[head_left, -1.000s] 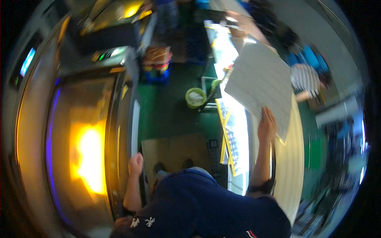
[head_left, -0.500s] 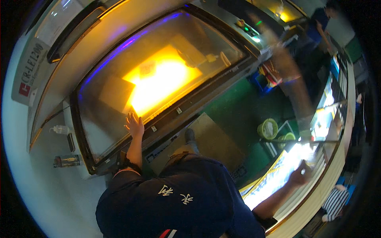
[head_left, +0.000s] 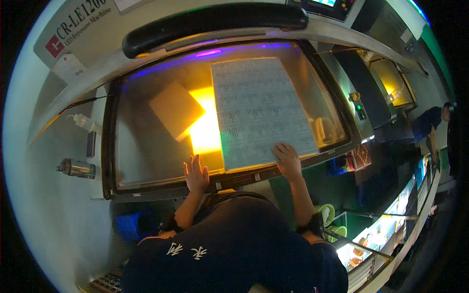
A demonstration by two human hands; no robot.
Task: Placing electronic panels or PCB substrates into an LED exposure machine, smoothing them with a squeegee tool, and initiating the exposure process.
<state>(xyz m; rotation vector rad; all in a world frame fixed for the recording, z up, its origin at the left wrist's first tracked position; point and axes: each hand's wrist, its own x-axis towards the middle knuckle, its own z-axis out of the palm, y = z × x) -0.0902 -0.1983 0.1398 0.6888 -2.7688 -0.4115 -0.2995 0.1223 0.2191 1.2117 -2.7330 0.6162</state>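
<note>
A large grey-blue panel (head_left: pixel 264 107) with rows of fine patterning lies on the glass bed (head_left: pixel 146 156) of a framed, lit machine. My right hand (head_left: pixel 287 160) rests its fingers on the panel's near edge, right of the middle. My left hand (head_left: pixel 196 176) is open, fingers spread, over the frame's near edge just left of the panel. Yellow light (head_left: pixel 205 129) glows beside the panel's left edge. Left of that glow is a tan square piece (head_left: pixel 177 110), apart from both hands. What lies beneath the panel is hidden.
The machine's raised lid has a black padded bar (head_left: pixel 215 27) above the bed. Bottles (head_left: pixel 78 168) and a dark phone-like object stand at the left. Green baskets (head_left: pixel 337 232) and a brightly lit table (head_left: pixel 376 239) are at right; a co-worker (head_left: pixel 427 127) stands farther off.
My view has turned toward the machine. My right hand has come from the lit table to the bed, where the patterned panel now covers part of the glow. My left hand stays near the frame.
</note>
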